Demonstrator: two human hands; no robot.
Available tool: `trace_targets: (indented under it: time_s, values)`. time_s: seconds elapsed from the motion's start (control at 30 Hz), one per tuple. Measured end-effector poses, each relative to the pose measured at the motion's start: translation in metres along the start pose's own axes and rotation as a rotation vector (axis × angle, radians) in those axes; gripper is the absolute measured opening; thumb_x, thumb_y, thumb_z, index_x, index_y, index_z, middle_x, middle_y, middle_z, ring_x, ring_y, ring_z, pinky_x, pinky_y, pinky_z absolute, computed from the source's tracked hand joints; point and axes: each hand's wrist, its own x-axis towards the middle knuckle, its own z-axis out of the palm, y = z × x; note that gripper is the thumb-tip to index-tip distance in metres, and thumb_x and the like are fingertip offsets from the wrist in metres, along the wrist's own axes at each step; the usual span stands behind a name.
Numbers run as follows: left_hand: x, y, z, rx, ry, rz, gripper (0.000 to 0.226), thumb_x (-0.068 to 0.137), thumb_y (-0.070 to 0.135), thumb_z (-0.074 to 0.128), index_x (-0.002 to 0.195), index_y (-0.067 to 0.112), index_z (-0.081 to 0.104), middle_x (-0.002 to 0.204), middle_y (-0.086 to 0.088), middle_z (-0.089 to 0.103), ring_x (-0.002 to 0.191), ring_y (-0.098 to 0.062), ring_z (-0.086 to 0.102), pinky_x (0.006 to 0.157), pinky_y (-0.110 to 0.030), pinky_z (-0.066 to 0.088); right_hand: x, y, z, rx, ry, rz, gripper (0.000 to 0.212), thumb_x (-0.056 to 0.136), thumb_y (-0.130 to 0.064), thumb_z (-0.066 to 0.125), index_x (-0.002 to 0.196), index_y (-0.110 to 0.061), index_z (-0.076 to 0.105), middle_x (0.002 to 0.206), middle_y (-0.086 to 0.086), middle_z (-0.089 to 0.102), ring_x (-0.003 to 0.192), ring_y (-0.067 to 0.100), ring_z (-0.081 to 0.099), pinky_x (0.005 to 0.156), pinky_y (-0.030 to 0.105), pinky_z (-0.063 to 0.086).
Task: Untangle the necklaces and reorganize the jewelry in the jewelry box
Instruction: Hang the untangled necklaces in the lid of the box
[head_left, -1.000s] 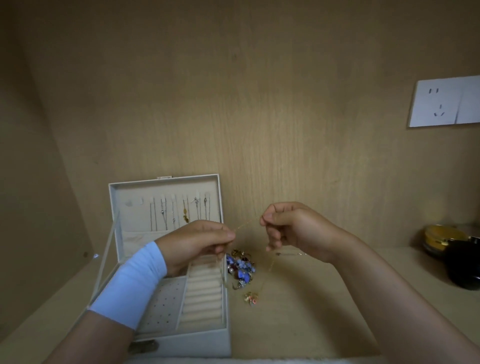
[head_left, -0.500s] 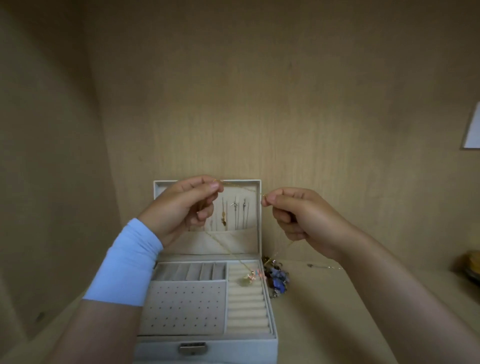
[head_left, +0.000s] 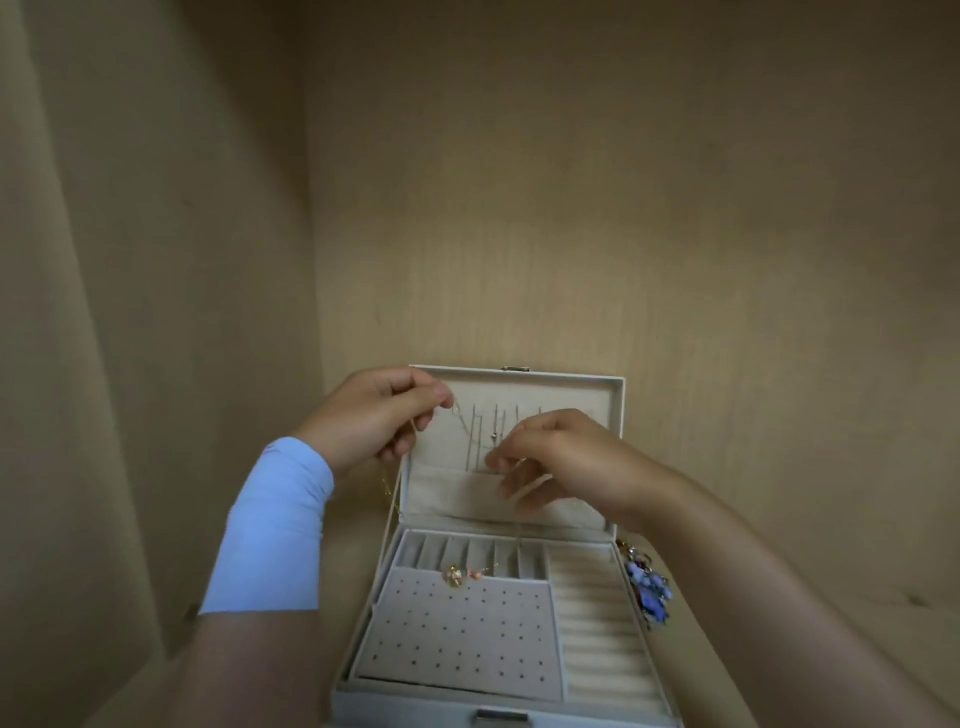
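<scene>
While its lid (head_left: 571, 375) stands upright, jewelry box (head_left: 605, 631): on the wooden shelf (head_left: 789, 618).
Left hand (head_left: 374, 421): pinches the gold necklace (head_left: 387, 487) before the lid.
Right hand (head_left: 563, 457): pinches the same chain, other fingers spread.
Blue bead cluster (head_left: 649, 592): on the shelf, just right of the box.
Pendant (head_left: 456, 576): at the dotted pad's (head_left: 467, 649) back edge.

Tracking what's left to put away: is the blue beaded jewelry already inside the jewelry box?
No, the blue beaded jewelry lies on the wooden surface just outside the right wall of the jewelry box.
</scene>
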Motion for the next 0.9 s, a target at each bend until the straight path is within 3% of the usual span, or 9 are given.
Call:
trace_targets:
  time_s: [0.2, 0.27, 0.33, 0.43, 0.57, 0.67, 0.73, 0.83, 0.9]
  values:
    - [0.005, -0.013, 0.006, -0.012, -0.131, -0.072, 0.017, 0.096, 0.014, 0.055, 0.085, 0.010, 0.067, 0.060, 0.000, 0.057, 0.046, -0.014, 0.054, 0.045, -0.022, 0.046, 0.024, 0.005, 0.030, 0.003, 0.000, -0.041, 0.019, 0.091, -0.026, 0.062, 0.106, -0.017, 0.070, 0.104, 0.001, 0.073, 0.107, 0.017, 0.068, 0.094, 0.040, 0.050]
    - [0.008, -0.019, 0.006, -0.021, -0.105, -0.076, 0.018, 0.096, 0.014, 0.057, 0.081, 0.010, 0.067, 0.060, -0.002, 0.057, 0.047, -0.015, 0.055, 0.046, -0.022, 0.047, 0.028, 0.002, 0.036, 0.059, -0.042, -0.094, 0.016, 0.093, -0.025, 0.061, 0.100, -0.013, 0.070, 0.100, 0.009, 0.074, 0.101, 0.017, 0.070, 0.091, 0.035, 0.047]
    - [0.012, -0.025, 0.006, -0.025, -0.062, -0.074, 0.019, 0.095, 0.015, 0.058, 0.078, 0.011, 0.067, 0.059, -0.002, 0.057, 0.047, -0.014, 0.054, 0.046, -0.023, 0.047, 0.032, 0.001, 0.039, 0.107, -0.016, -0.102, 0.017, 0.096, -0.020, 0.061, 0.099, -0.006, 0.071, 0.086, 0.012, 0.071, 0.081, 0.020, 0.069, 0.083, 0.033, 0.052]
    - [0.016, -0.032, 0.007, 0.013, 0.039, -0.062, 0.017, 0.092, 0.019, 0.062, 0.078, 0.011, 0.070, 0.058, 0.000, 0.057, 0.048, -0.013, 0.055, 0.050, -0.025, 0.049, 0.038, 0.004, 0.039, 0.126, 0.107, -0.052, 0.016, 0.096, -0.016, 0.061, 0.095, -0.003, 0.071, 0.068, 0.006, 0.061, 0.056, 0.019, 0.059, 0.062, 0.031, 0.055]
    - [0.025, -0.046, 0.014, 0.113, 0.273, -0.068, 0.014, 0.086, 0.030, 0.067, 0.076, 0.021, 0.071, 0.059, 0.008, 0.061, 0.049, -0.011, 0.055, 0.061, -0.024, 0.049, 0.053, 0.010, 0.037, 0.005, 0.336, -0.078, 0.018, 0.095, -0.016, 0.062, 0.083, -0.008, 0.073, 0.060, 0.004, 0.058, 0.045, 0.017, 0.053, 0.056, 0.034, 0.051]
    - [0.029, -0.051, 0.022, 0.159, 0.418, -0.088, 0.019, 0.082, 0.038, 0.070, 0.069, 0.024, 0.069, 0.065, 0.013, 0.064, 0.060, -0.009, 0.059, 0.065, -0.021, 0.044, 0.067, 0.014, 0.037, -0.206, 0.556, -0.136, 0.022, 0.089, -0.027, 0.067, 0.069, -0.021, 0.073, 0.056, -0.011, 0.064, 0.054, 0.011, 0.059, 0.066, 0.033, 0.053]
    - [0.031, -0.050, 0.025, 0.198, 0.492, -0.103, 0.023, 0.082, 0.039, 0.070, 0.067, 0.022, 0.070, 0.070, 0.013, 0.067, 0.069, -0.008, 0.062, 0.069, -0.020, 0.044, 0.073, 0.013, 0.039, -0.272, 0.686, -0.186, 0.020, 0.086, -0.029, 0.071, 0.069, -0.021, 0.074, 0.062, -0.009, 0.068, 0.065, 0.008, 0.063, 0.070, 0.023, 0.050]
    - [0.032, -0.050, 0.027, 0.265, 0.555, -0.132, 0.028, 0.083, 0.039, 0.068, 0.065, 0.017, 0.069, 0.071, 0.009, 0.068, 0.071, -0.013, 0.063, 0.067, -0.020, 0.042, 0.079, 0.011, 0.045, -0.332, 0.798, -0.243, 0.013, 0.084, -0.026, 0.072, 0.073, -0.020, 0.074, 0.066, -0.010, 0.067, 0.069, 0.002, 0.060, 0.059, 0.002, 0.035]
    - [0.034, -0.049, 0.028, 0.297, 0.568, -0.148, 0.031, 0.083, 0.037, 0.067, 0.060, 0.016, 0.065, 0.067, 0.007, 0.067, 0.068, -0.015, 0.063, 0.064, -0.020, 0.041, 0.084, 0.012, 0.049, -0.346, 0.833, -0.240, 0.013, 0.082, -0.024, 0.071, 0.070, -0.020, 0.071, 0.064, -0.011, 0.065, 0.068, 0.003, 0.059, 0.056, 0.008, 0.037]
